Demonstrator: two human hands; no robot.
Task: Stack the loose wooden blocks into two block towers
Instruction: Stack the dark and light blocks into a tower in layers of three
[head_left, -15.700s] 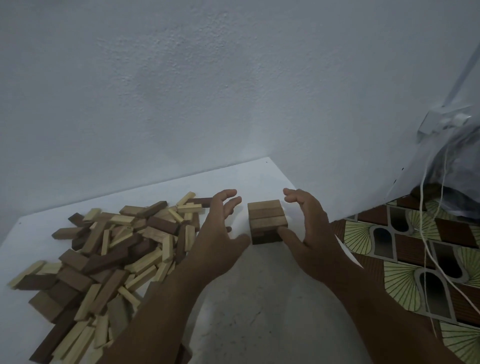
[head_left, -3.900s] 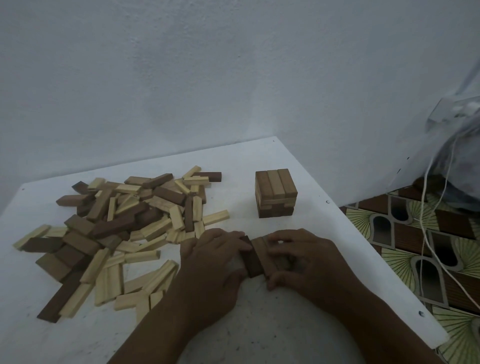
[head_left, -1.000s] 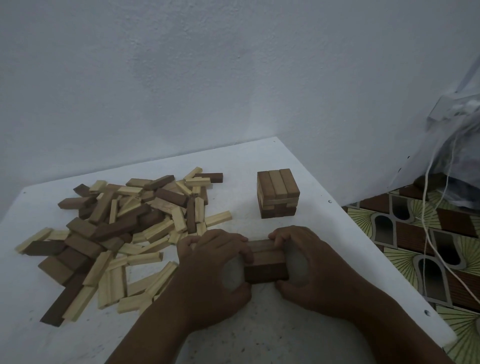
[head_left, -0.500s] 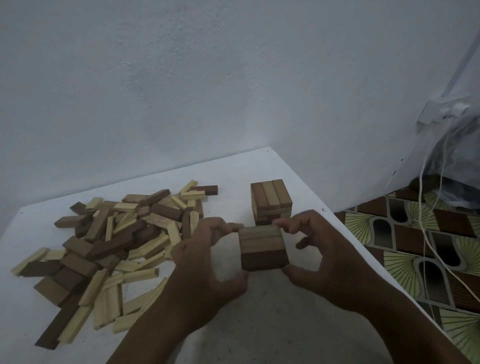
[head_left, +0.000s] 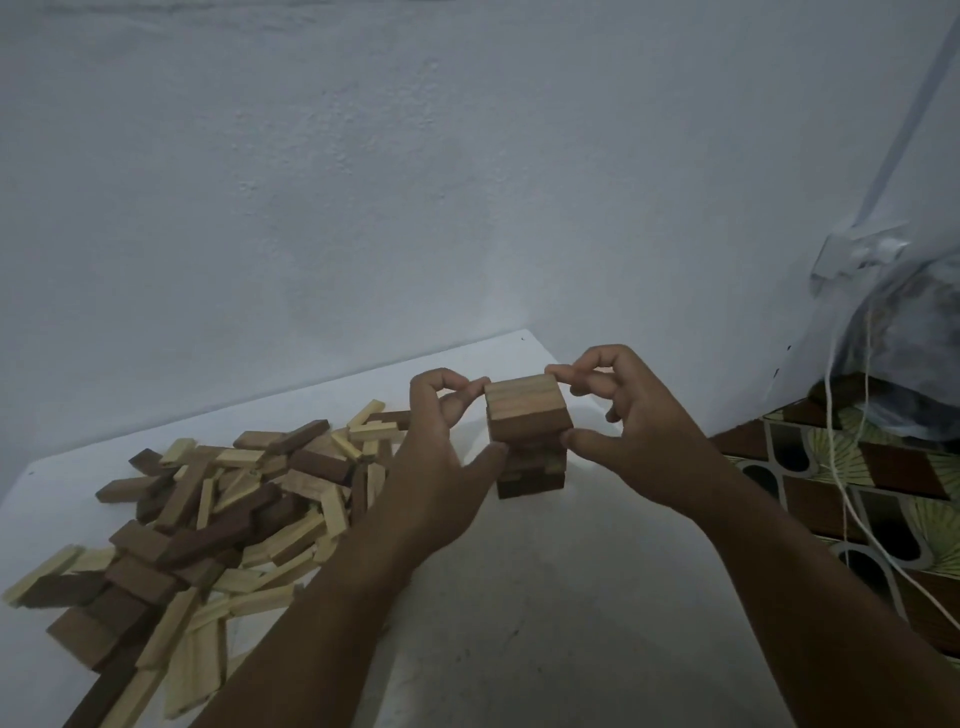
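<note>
- Head view, item 1: tower (head_left: 530, 470), short crosswise stack of wooden blocks, standing on the white table (head_left: 545, 623) at about 1 o'clock from the table's middle, near the far right corner.
- Item 2: layer of blocks (head_left: 525, 410), three side by side, long axes running 9 to 3 o'clock; held directly over the tower, its underside at or just above the top course. Contact cannot be told, the thumbs hide the seam.
- Item 3: left hand (head_left: 441, 452), at 9 o'clock of the layer, clamped on its left end, thumb at the near lower corner, fingertips at the far top edge.
- Item 4: right hand (head_left: 631, 431), at 3 o'clock of the layer, pinching the right end likewise. Both hands equally near; the load sits between them.
- Item 5: loose pile (head_left: 208, 509), pale and dark blocks, at 9 o'clock of the tower, well apart from it, just beside the left forearm.
- Judgement: the coming move likely turns on the layer lying square above the tower; a straight lowering, then an even release.
- Remainder: second tower not yet begun.
</note>
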